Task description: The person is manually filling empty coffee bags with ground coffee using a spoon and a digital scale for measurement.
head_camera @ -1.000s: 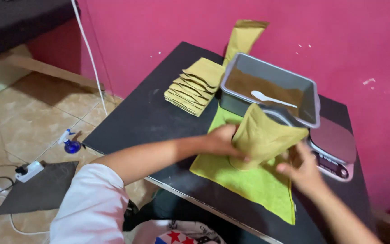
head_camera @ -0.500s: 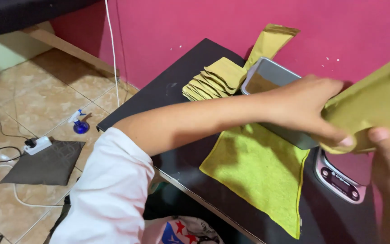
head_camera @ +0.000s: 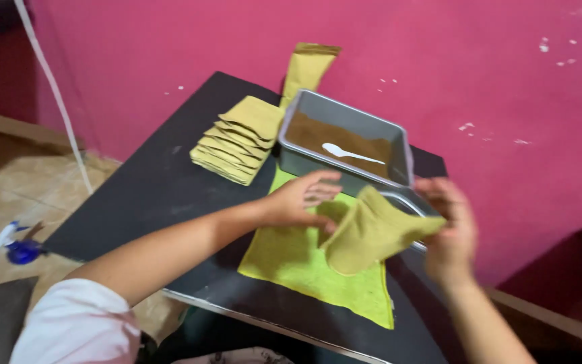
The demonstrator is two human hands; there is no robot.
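An olive-brown paper pouch (head_camera: 366,232) hangs over the green cloth (head_camera: 298,266) on the black table (head_camera: 149,189). My right hand (head_camera: 449,232) pinches its right edge. My left hand (head_camera: 302,199) touches the pouch's left side with fingers spread. Behind them stands a grey metal tray (head_camera: 304,162) of brown powder with a white spoon (head_camera: 350,154) lying in it. A fanned stack of matching pouches (head_camera: 237,138) lies to the tray's left.
One more pouch (head_camera: 306,67) leans upright against the pink wall (head_camera: 439,67) behind the tray. A metal rim of a scale (head_camera: 402,199) shows behind the held pouch. A white cable (head_camera: 52,87) hangs at left, and a blue spray bottle (head_camera: 16,246) lies on the tiled floor.
The view swung back left over the table. The pouch came down from the right over the green cloth, and my left hand loosened from a grip to spread fingers.
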